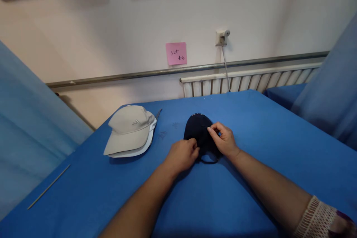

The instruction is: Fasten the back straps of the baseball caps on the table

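Note:
A black baseball cap [197, 126] lies on the blue table in front of me, its brim pointing away and its strap opening facing me. My left hand [182, 156] is closed on the cap's near left edge, fingers curled in. On the right side, my right hand [224, 139] pinches the fabric between thumb and forefinger. To the left rests a stack of caps, with a beige cap [129, 126] on top and a white cap [139, 151] showing beneath it.
A thin stick [48, 187] lies on the blue table [251, 119] at the left. Behind stand a white radiator [245, 81], a metal rail [125, 77], a plugged-in socket [221, 38] and a pink note [176, 53]. Blue curtains [25, 119] hang at both sides.

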`<state>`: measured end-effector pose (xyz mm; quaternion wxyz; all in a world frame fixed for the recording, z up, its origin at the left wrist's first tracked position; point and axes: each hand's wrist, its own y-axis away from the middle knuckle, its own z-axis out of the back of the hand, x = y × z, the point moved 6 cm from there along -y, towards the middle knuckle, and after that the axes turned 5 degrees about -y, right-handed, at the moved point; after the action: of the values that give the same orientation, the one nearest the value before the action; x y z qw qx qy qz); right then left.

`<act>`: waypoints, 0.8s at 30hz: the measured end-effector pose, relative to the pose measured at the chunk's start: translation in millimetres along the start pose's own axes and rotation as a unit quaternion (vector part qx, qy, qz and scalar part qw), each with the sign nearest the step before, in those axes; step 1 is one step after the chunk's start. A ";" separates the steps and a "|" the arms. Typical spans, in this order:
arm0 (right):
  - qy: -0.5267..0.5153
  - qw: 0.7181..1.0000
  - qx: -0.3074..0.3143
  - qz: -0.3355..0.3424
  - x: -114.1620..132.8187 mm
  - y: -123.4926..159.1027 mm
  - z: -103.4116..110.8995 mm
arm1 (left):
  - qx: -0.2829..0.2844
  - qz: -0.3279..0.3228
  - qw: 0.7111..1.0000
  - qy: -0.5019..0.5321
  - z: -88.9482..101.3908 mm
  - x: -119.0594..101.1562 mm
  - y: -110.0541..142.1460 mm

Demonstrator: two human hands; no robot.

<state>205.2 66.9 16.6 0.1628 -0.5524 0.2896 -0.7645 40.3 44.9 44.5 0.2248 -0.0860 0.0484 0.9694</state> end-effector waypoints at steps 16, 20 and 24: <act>0.000 1.000 0.018 0.012 7.5 0.3 0.1 | -0.068 -0.022 0.974 0.217 15.2 15.4 -2.5; 0.005 1.000 0.019 0.020 9.5 0.3 0.5 | -0.202 -0.023 0.972 0.120 26.7 17.6 -1.4; 0.016 0.999 0.019 0.037 11.1 -1.1 2.4 | -0.217 -0.046 0.975 0.017 21.5 17.2 -2.7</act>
<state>203.8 60.8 26.2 0.1963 -0.5256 0.2982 -0.7722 23.1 57.4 62.2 0.2445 -0.1515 -0.1628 0.9438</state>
